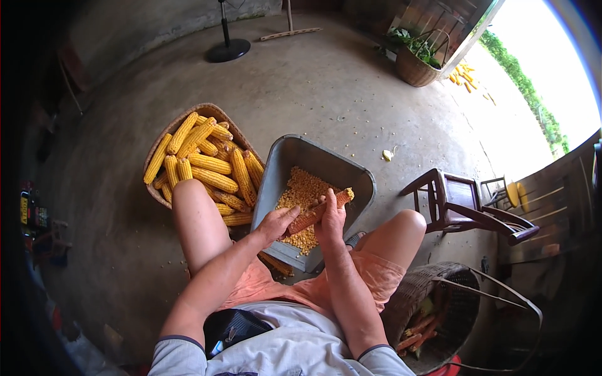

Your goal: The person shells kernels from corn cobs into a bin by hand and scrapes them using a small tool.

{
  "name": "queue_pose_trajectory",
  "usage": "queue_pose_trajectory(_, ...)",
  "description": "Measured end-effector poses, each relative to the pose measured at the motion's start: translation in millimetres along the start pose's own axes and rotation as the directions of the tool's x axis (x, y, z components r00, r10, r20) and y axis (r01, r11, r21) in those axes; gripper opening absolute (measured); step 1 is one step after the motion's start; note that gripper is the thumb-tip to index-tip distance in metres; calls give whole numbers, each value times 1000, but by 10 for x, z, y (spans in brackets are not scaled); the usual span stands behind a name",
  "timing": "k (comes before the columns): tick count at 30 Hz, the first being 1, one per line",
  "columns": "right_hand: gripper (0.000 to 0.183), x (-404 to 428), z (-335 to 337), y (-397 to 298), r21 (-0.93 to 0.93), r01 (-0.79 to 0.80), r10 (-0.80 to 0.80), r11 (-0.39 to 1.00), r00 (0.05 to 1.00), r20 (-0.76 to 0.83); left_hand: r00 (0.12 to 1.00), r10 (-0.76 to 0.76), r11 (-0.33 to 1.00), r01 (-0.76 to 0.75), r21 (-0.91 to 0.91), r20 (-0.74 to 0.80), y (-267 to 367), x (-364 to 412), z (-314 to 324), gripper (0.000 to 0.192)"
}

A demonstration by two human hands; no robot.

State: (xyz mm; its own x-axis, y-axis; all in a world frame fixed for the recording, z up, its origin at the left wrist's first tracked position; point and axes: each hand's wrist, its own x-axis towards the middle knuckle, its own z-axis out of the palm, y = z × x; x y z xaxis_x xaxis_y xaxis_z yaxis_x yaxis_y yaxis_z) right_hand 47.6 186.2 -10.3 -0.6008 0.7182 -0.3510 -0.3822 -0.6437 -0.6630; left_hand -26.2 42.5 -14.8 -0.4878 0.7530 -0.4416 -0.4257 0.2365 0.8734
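Both hands hold one mostly bare, reddish corn cob (306,221) slantwise over a grey bin (319,149) between my knees. My left hand (278,224) grips its lower end, thumb on top. Farther up the cob, my right hand (332,217) closes around it, leaving a tip with a few yellow kernels beyond the fingers. Loose kernels (301,188) cover the floor of the bin. To the left, a woven basket (153,191) is heaped with yellow ears of corn (214,170), partly hidden behind my left knee.
At lower right lies a wicker basket (463,324) with stripped cobs (421,331) inside. A dark wooden chair (463,197) stands right of my knee. Farther off are a fan base (228,50), a wooden rake (291,34) and a basket of greens (417,70) by the doorway. Kernels dot the concrete floor.
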Motion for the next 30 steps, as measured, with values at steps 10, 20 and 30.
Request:
queue_pose_trajectory(10, 18, -153, 73, 152, -183, -117, 127, 976, 991, 42, 941, 338, 718, -239, 653, -27, -17, -65, 130, 53)
queue_pose_trajectory(20, 17, -93, -1, 4, -84, -23, 28, 996, 997, 70, 981, 175, 943, -144, 300, -80, -152, 92, 65, 31)
queue_pose_trajectory(30, 27, -1198, 341, -1421, -544, 798, -336, 260, 603, 724, 964, 158, 923, -68, 378, -213, -440, 335, -374, 62)
